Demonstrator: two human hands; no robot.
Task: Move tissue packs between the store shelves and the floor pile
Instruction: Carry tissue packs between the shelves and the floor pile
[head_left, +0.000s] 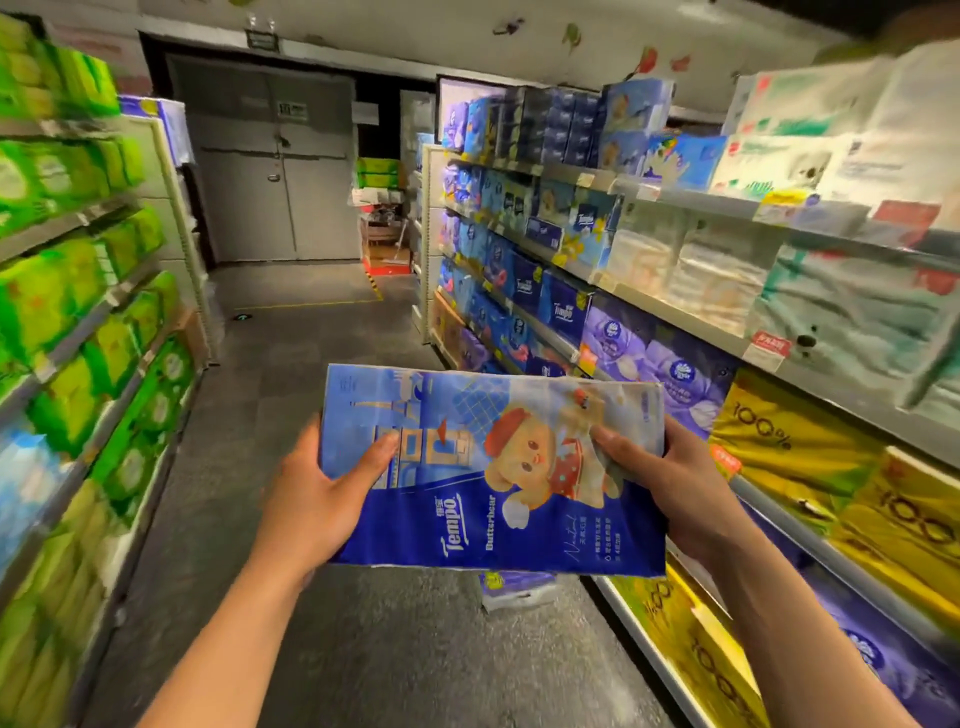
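Above the aisle floor (322, 395), left hand (317, 499) and right hand (670, 483) grip the tissue pack (488, 467) by its short ends; it looks soft, light, slippery-wrapped.

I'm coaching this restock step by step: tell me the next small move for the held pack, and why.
Probably swing the blue pack forward and right toward the matching Tempo packs shelved there. The left hand and right hand grip its two ends, level above the floor, and that row stands close ahead. Lowering it beside the purple pack below is also possible.
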